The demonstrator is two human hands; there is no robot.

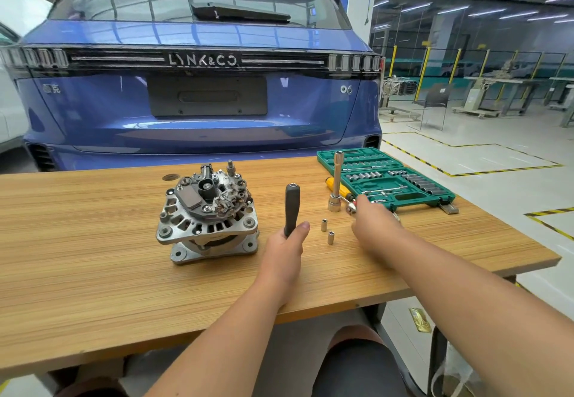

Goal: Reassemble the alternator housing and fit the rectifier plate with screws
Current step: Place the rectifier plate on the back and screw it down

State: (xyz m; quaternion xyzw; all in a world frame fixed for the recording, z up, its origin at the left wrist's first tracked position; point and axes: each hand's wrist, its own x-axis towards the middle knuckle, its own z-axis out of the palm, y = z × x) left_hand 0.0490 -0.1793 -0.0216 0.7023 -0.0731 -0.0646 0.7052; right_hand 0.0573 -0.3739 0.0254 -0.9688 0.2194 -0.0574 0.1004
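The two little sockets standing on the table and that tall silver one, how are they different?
The two little sockets are short, thin and stand alone; the tall silver socket is much taller, with a wider base. The little ones are nearer the person, the tall one is beside the green tool case. All are shiny metal, standing upright.

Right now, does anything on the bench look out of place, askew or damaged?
Nothing looks damaged or spilled. Two small sockets stand loose on the table outside the green socket case, and a long socket stands upright beside it.
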